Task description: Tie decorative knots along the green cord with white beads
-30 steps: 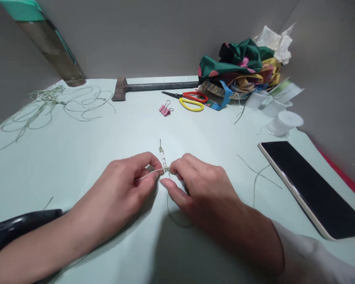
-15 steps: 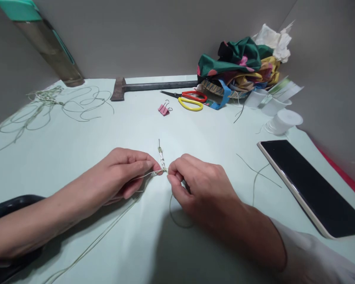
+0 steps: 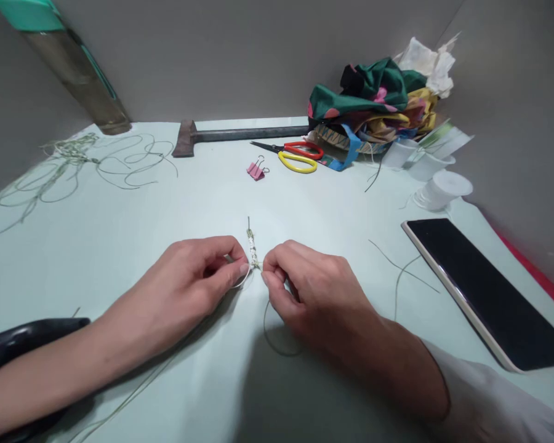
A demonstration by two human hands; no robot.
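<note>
Pale mint-green tabletop (image 3: 166,203) fills our view, boxed in by plain grey walls. Near its middle we have our left hand (image 3: 189,289) and right hand (image 3: 314,289) drawn close together, each with thumb and forefinger pinched on the thin green cord (image 3: 277,347) at the bottom of the short knotted braid of green and white cord (image 3: 252,246). The braid lies flat on the table, running away from us out of the gap between our fingertips. Cord loops under our right hand, and a paler strand trails back under our left forearm.

Well beyond the hands we see a small pink binder clip (image 3: 255,170), red-and-yellow-handled scissors (image 3: 298,157), a dark rusty hammer (image 3: 231,134) lying along the back wall, and a heap of coloured fabric scraps (image 3: 373,104). Loose green cord (image 3: 74,166) sprawls at far left. On our right sit a white thread spool (image 3: 443,187) and a black-screened tablet (image 3: 484,289).
</note>
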